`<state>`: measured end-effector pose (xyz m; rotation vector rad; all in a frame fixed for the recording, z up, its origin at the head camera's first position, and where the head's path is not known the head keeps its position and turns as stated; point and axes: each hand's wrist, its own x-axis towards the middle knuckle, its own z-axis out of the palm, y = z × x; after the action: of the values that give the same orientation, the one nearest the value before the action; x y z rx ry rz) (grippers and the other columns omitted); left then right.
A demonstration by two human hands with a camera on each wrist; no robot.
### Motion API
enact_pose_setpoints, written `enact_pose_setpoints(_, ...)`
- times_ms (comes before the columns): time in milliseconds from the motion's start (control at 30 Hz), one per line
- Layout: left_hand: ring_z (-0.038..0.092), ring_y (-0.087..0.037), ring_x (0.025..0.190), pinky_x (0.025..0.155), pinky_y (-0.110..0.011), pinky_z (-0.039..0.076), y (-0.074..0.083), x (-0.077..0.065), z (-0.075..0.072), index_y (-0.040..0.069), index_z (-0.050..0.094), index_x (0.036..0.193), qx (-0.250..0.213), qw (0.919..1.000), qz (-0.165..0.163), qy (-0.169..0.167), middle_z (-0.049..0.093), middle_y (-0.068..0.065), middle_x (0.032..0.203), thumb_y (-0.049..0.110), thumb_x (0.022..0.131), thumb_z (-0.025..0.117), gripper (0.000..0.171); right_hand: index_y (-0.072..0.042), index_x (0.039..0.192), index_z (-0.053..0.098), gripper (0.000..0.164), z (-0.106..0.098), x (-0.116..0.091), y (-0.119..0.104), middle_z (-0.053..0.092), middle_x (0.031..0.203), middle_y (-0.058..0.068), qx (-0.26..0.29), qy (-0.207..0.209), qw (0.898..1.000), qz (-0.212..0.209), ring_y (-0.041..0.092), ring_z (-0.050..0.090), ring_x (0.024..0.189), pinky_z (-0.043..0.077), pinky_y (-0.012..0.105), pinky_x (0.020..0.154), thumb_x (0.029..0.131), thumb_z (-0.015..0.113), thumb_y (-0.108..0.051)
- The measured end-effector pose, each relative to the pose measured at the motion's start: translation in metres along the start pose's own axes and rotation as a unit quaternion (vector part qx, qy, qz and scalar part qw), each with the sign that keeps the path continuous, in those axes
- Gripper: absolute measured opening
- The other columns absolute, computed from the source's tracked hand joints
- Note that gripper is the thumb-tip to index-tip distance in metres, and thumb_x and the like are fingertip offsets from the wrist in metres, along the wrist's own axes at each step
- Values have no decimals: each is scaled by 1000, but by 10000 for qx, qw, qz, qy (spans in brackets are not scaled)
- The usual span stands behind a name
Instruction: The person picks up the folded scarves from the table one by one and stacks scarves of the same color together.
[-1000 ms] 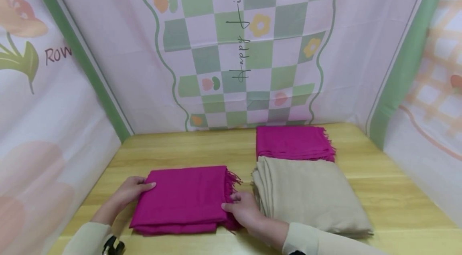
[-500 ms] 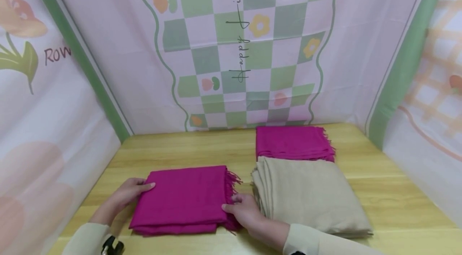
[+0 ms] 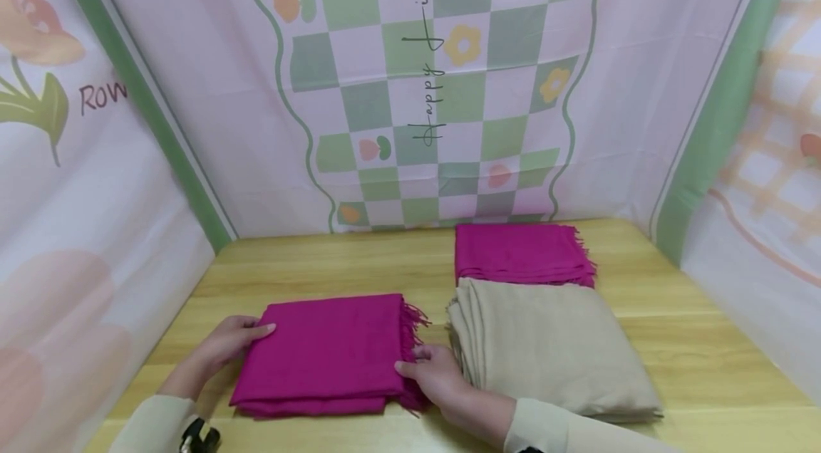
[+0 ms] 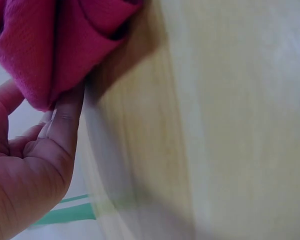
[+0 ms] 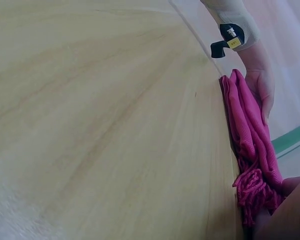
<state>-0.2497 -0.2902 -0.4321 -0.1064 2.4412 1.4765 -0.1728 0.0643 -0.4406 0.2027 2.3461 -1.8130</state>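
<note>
Nothing visibly shifted since a second ago. Left hand [image 3: 232, 340] and right hand [image 3: 439, 376] pinch opposite ends of nearer magenta cloth [image 3: 330, 350], folded on wooden table [image 3: 346, 264], left of beige cloth [image 3: 554, 346].

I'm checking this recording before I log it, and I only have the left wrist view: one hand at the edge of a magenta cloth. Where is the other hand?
Observer: The right hand holds the magenta cloth by its fringed end.
Operator: Is anything else on the table?
Observer: A folded beige cloth lies to the right of the magenta one.
Operator: And beyond that?
Observer: A second magenta cloth, also folded, lies just behind the beige one in the head view.
</note>
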Motion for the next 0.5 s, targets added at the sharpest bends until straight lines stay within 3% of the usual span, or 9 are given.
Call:
enact_pose_setpoints(233,65,-20,84,74,-35,55,-1,-1,-6,-22,48,122,-68,10000,-30,21,66,-10,94,24,97,62,54,18,121,50,49,0,-1,-1,63,106,20,343,-46,9994,-19,32,62,98,53,43,85,86,72,-7)
enact_pose_setpoints(500,66,-22,93,81,-37,55,-3,-3,-14,-23,46,122,-478,9987,193,-64,67,-11,100,17,98,59,48,18,126,45,53,-3,-5,-6,59,114,26,489,-74,9987,-129,40,58,107,51,46,90,86,71,-5)
